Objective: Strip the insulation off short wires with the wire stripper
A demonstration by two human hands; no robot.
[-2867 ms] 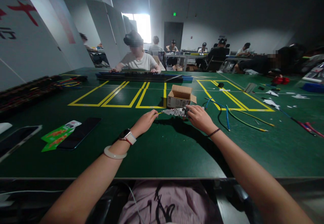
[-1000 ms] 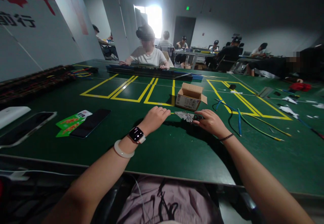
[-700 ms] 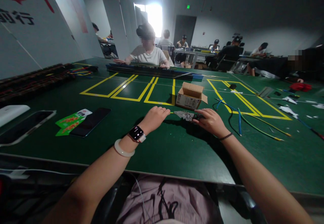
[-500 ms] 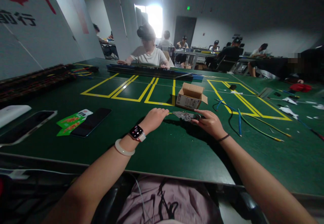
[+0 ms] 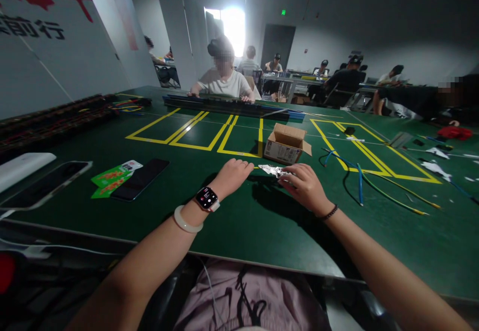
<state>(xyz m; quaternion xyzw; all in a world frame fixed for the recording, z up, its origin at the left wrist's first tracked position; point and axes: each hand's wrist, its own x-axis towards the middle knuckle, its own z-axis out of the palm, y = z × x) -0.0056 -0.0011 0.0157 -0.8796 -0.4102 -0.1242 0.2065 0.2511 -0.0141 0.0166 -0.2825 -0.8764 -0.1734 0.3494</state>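
My left hand is closed, its fingers pinched on a thin yellow-green wire. Only a short length of this wire shows, between the fingertips and the tool's tip. Wire strippers, flat and silver with a pointed nose, are gripped by my right hand. Their nose points left and meets or nearly meets the wire; whether the jaws are clamped on it I cannot tell. My right fingers wrap over the handles and hide most of them. Just behind the tool stands an open cardboard box.
To the right lie blue wire and green-yellow wire. A phone and a green packet are at left, near a second phone. Dark blue strips cross the far side, where a person sits.
My right fingers have closed further over the wire strippers, and the tool has turned so its face catches the light. The left hand keeps its pinch. The whole view has shifted slightly.
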